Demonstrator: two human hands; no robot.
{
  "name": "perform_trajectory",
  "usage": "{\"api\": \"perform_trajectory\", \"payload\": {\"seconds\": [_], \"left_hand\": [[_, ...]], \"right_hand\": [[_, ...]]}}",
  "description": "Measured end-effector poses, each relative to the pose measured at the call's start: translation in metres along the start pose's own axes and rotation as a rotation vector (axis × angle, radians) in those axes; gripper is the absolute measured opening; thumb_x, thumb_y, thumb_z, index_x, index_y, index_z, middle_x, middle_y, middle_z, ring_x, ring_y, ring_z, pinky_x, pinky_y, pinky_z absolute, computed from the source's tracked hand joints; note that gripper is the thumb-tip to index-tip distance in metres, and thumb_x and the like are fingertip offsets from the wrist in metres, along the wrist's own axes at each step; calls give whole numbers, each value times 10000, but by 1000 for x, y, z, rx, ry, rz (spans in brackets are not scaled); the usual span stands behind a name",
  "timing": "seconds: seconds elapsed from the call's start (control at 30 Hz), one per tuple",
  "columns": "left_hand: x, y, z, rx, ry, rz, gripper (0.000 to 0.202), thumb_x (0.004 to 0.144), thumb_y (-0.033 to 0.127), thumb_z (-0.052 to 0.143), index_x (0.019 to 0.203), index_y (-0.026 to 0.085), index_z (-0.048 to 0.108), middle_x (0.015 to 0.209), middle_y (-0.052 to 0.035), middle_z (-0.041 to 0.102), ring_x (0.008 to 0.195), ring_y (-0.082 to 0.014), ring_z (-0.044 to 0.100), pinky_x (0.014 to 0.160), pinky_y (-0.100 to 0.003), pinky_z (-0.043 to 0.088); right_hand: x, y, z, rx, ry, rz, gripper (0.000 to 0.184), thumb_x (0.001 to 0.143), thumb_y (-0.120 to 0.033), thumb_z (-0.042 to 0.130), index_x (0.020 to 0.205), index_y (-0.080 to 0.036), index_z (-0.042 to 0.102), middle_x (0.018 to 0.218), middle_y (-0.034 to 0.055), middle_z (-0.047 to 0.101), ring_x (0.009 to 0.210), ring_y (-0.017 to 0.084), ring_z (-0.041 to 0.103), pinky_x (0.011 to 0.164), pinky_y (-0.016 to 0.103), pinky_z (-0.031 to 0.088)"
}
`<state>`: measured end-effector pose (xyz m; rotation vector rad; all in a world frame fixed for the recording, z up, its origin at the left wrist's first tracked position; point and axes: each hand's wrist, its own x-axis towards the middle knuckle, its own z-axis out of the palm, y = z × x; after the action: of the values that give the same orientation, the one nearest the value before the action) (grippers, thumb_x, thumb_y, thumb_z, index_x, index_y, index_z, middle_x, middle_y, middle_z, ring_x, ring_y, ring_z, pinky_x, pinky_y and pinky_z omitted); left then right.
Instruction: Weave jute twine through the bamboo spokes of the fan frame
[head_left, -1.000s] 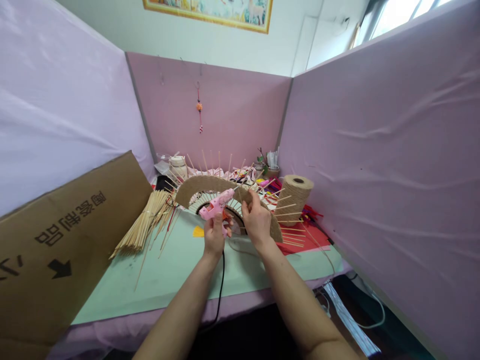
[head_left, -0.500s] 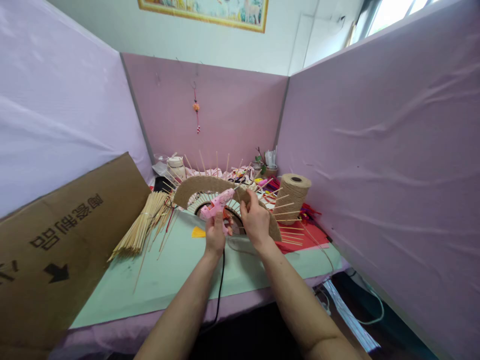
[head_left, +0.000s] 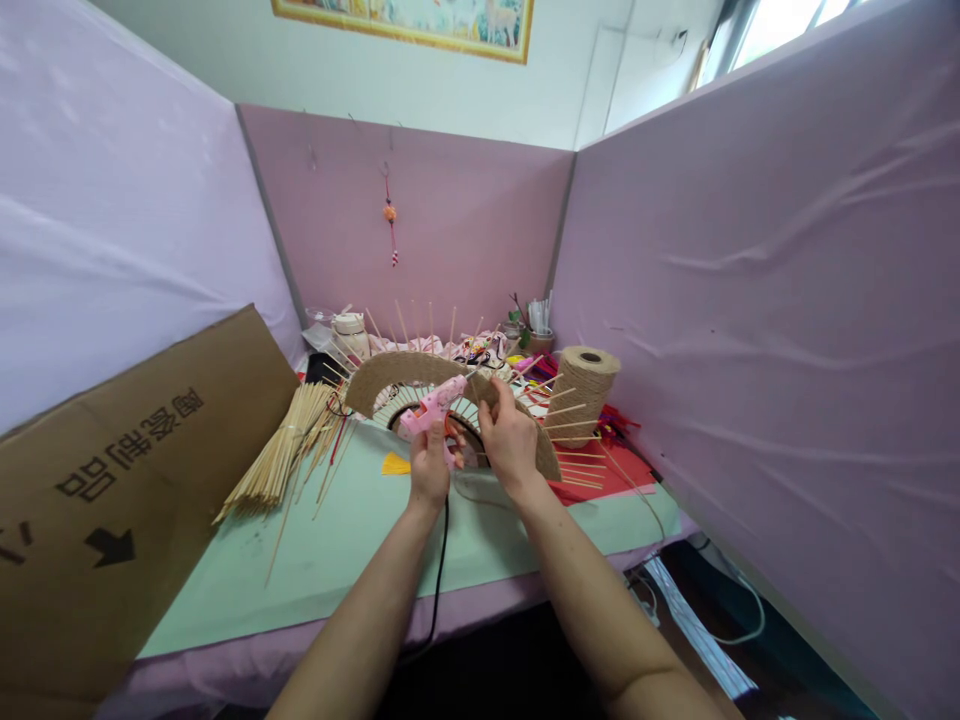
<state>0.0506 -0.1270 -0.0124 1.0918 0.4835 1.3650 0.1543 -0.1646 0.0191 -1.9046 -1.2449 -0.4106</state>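
Glue gun [head_left: 433, 404], pink, sat in L hand [head_left: 430, 475], fingers curled round its grip, nozzle aimed up & R at the brown arch [head_left: 397, 371]; couldn't tell if the tip touched. From my remote seat I saw R hand [head_left: 510, 435] at the arch's R half, near the nozzle, fingers bent & tips drawn close; couldn't tell if they pinched a strand or just pressed the surface.

Arch was mid-table, near side of the clutter, w/ thin sticks [head_left: 431, 325] fanning out past its outer rim. I judged it light, prob. fairly stiff, rough & grippy, but sticks looked easy to snap, so best hold = the broad arch, not stick ends. Gun prob. light too, smooth plastic; grip was the safe spot, nozzle maybe hot. Black cord [head_left: 442, 560] ran down over the near edge of the green tabletop [head_left: 337, 560]: poss. drag.

Most room I had was front & L-front, up to the stick bundle [head_left: 281, 455], w/ cardboard box [head_left: 150, 450] beyond. R was tight: twine spool [head_left: 585, 395] stood just beside the stick ends, red sheet [head_left: 622, 475] lay beneath the lower ones. Back was crowded too.
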Motion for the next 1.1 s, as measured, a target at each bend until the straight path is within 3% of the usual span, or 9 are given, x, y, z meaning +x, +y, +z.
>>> {"api": "perform_trajectory", "payload": {"seconds": [0.8,0.97,1.1], "left_hand": [[3,-2,0,53,42,4,500,739,675,602,750,176,565,621,19,567,475,-84,504,384,-188,386],[2,4,4,144,42,59,511,749,674,591,713,165,565,596,19,563,448,-79,493,404,-196,394],[-4,10,6,247,51,167,479,779,631,592,797,152,611,620,13,585,435,-79,487,431,-208,401]], "right_hand": [[-1,0,-1,1,-8,10,420,945,-291,456,1347,-175,492,836,48,737,721,192,689,641,246,437],[0,2,1,-2,-7,11,430,940,-294,460,1353,-177,484,852,46,737,706,179,683,640,240,439],[0,1,1,6,-1,6,429,938,-290,450,1347,-167,491,808,39,727,682,170,672,628,234,429]]}}
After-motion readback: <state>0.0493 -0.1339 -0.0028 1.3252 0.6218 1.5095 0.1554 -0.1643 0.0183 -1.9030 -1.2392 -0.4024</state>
